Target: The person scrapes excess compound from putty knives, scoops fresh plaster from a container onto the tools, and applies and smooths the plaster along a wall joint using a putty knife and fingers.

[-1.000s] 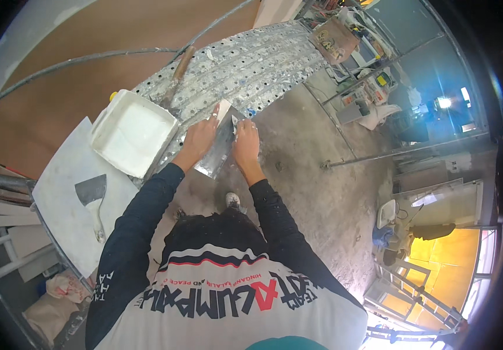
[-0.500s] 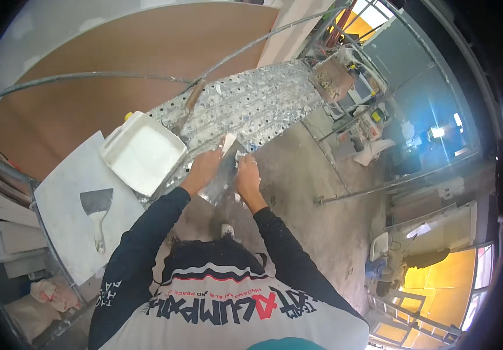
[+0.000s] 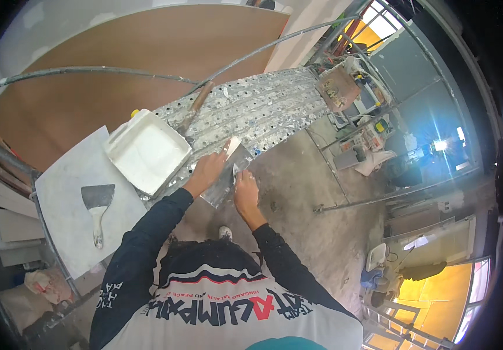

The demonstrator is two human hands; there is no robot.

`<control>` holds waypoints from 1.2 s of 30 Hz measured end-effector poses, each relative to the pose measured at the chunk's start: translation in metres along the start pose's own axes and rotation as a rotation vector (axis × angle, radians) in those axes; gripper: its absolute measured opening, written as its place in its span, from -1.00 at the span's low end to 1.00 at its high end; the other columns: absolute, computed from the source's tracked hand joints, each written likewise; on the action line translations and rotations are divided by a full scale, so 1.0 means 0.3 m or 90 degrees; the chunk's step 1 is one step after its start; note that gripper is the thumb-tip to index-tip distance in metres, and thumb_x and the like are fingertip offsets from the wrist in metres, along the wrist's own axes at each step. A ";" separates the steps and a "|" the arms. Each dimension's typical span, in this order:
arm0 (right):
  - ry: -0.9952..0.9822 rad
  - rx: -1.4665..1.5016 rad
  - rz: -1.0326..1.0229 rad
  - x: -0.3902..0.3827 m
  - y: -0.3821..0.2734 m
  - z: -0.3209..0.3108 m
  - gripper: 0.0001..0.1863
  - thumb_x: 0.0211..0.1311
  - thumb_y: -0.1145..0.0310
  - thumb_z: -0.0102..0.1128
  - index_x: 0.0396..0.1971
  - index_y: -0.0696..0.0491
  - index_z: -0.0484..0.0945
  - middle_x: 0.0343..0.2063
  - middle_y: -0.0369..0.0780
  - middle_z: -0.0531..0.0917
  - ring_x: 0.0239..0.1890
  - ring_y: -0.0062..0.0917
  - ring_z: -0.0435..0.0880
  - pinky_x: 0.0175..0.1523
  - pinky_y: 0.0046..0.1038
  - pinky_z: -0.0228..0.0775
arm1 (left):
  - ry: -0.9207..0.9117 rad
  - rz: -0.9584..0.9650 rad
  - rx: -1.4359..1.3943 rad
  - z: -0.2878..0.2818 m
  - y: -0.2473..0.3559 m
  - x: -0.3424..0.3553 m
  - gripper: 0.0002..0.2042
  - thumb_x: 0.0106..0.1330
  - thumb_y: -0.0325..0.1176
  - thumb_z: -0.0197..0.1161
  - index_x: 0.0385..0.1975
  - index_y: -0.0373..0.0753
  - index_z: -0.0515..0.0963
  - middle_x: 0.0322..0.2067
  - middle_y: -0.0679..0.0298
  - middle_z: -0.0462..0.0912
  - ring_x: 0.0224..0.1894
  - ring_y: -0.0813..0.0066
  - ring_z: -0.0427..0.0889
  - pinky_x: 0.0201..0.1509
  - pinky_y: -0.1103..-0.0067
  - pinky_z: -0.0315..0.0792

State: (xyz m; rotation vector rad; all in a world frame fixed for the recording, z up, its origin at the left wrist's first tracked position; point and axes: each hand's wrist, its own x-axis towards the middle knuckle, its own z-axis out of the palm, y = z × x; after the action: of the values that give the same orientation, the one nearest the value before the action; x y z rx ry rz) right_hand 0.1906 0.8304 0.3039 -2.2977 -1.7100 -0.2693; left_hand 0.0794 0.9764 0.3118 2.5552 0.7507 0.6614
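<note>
- Wide scraper (image 3: pixel 224 184): between the fingers, slanting toward 1 o'clock.
- Left hand (image 3: pixel 208 171): fingers closed on its 9 o'clock edge.
- Right hand (image 3: pixel 245 191): fingers bunched at 3 o'clock; pinch unclear.

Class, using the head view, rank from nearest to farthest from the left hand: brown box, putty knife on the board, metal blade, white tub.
From the left hand:
1. Metal blade, held in it.
2. White tub, to its left.
3. Putty knife, farther left, on the board.
4. Brown box, upper right.
</note>
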 end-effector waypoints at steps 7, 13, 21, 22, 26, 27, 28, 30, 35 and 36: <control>0.064 0.044 -0.002 0.079 0.095 0.005 -0.77 0.01 0.58 0.13 -0.26 0.17 0.48 -0.23 -0.01 0.55 -0.10 -0.09 0.54 0.01 -0.17 0.41 | -0.001 -0.004 0.048 0.007 0.006 0.008 -0.46 0.49 -0.26 -0.01 0.42 -0.27 0.13 -0.58 0.04 0.61 -0.52 0.03 0.66 -0.48 0.26 0.53; 0.025 0.039 0.026 0.159 0.134 -0.038 -0.74 0.03 0.57 0.12 -0.21 0.18 0.50 -0.20 0.00 0.56 -0.05 -0.11 0.54 0.05 -0.19 0.39 | 0.000 -0.002 0.045 0.014 -0.004 0.001 -0.42 0.49 -0.26 -0.02 0.45 -0.25 0.02 -0.56 -0.01 0.63 -0.53 -0.01 0.63 -0.46 0.21 0.52; 0.041 0.108 0.047 0.117 0.106 -0.070 -0.75 0.00 0.60 0.10 -0.25 0.19 0.51 -0.21 0.00 0.57 -0.05 -0.07 0.54 0.05 -0.18 0.41 | 0.019 0.001 -0.005 -0.017 0.001 -0.009 -0.44 0.47 -0.29 0.00 0.43 -0.25 0.08 -0.54 -0.04 0.62 -0.50 -0.02 0.64 -0.43 0.22 0.52; 0.056 0.073 0.013 0.084 0.120 -0.027 -0.76 0.00 0.59 0.10 -0.25 0.19 0.51 -0.21 0.00 0.57 -0.05 -0.08 0.54 0.05 -0.18 0.40 | 0.020 0.008 -0.010 -0.007 0.017 -0.007 -0.44 0.47 -0.29 0.00 0.43 -0.25 0.08 -0.54 -0.04 0.62 -0.50 -0.02 0.64 -0.43 0.22 0.52; 0.021 0.035 0.010 0.110 0.107 -0.013 -0.78 0.02 0.58 0.10 -0.26 0.20 0.51 -0.17 -0.01 0.55 -0.02 -0.09 0.53 0.10 -0.19 0.38 | 0.007 -0.009 -0.006 0.004 0.000 -0.006 -0.43 0.45 -0.30 0.02 0.43 -0.25 0.10 -0.55 -0.04 0.61 -0.50 -0.04 0.64 -0.41 0.20 0.52; 0.009 0.014 0.037 0.132 0.108 -0.035 -0.77 0.04 0.58 0.11 -0.24 0.20 0.51 -0.16 -0.01 0.55 0.00 -0.10 0.53 0.12 -0.20 0.37 | 0.015 -0.004 -0.005 0.004 -0.002 -0.016 -0.43 0.45 -0.30 0.03 0.43 -0.24 0.10 -0.55 -0.04 0.61 -0.50 -0.04 0.63 -0.41 0.20 0.51; 0.015 0.047 0.054 0.160 0.122 -0.044 -0.74 0.05 0.58 0.13 -0.19 0.19 0.51 -0.14 -0.01 0.55 0.02 -0.10 0.52 0.14 -0.19 0.37 | 0.015 -0.003 -0.009 0.009 -0.007 -0.018 -0.43 0.45 -0.30 0.03 0.43 -0.24 0.10 -0.55 -0.04 0.61 -0.50 -0.04 0.63 -0.41 0.20 0.51; 0.020 0.047 0.038 0.080 0.111 -0.020 -0.71 0.04 0.58 0.14 -0.17 0.19 0.51 -0.13 0.00 0.55 0.03 -0.10 0.52 0.14 -0.19 0.37 | 0.047 0.023 -0.030 0.017 -0.018 -0.022 -0.43 0.45 -0.31 0.02 0.43 -0.21 0.10 -0.54 -0.05 0.60 -0.48 -0.05 0.63 -0.39 0.20 0.51; 0.030 0.044 0.051 0.134 0.117 -0.050 -0.72 0.06 0.55 0.14 -0.16 0.21 0.51 -0.10 0.03 0.56 0.05 -0.07 0.52 0.15 -0.17 0.37 | 0.013 0.011 0.025 0.014 -0.010 -0.029 -0.43 0.46 -0.30 0.02 0.44 -0.22 0.09 -0.52 0.01 0.60 -0.44 0.03 0.65 -0.38 0.28 0.53; -0.008 0.065 0.064 0.149 0.124 -0.062 -0.74 0.08 0.56 0.11 -0.18 0.21 0.52 -0.12 0.02 0.57 0.00 -0.07 0.54 0.11 -0.16 0.39 | 0.027 0.009 0.020 0.001 -0.003 -0.028 -0.43 0.46 -0.30 0.03 0.44 -0.22 0.10 -0.54 0.02 0.60 -0.46 0.03 0.64 -0.40 0.28 0.53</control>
State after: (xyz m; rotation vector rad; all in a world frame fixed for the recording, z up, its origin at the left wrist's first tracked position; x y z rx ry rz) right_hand 0.2392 0.8550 0.3314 -2.3062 -1.5710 -0.1436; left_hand 0.0731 0.9723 0.3084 2.5855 0.7630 0.7160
